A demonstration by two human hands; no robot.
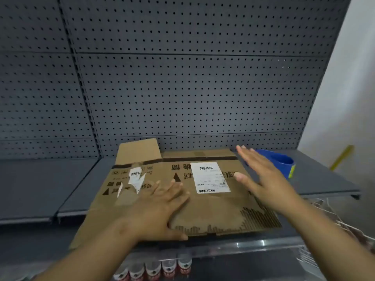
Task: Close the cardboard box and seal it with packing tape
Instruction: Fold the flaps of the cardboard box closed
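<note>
cardboard box [203, 203] contents hidden | left hand [160, 207] flat on it | right hand [261, 179] open

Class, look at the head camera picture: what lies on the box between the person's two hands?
In the head view, a white shipping label lies on the cardboard box between the left hand and the right hand.

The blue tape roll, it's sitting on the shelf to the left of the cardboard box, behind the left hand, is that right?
Not quite. The head view shows the blue tape roll on the shelf to the right of the cardboard box, behind the right hand, not the left.
</note>
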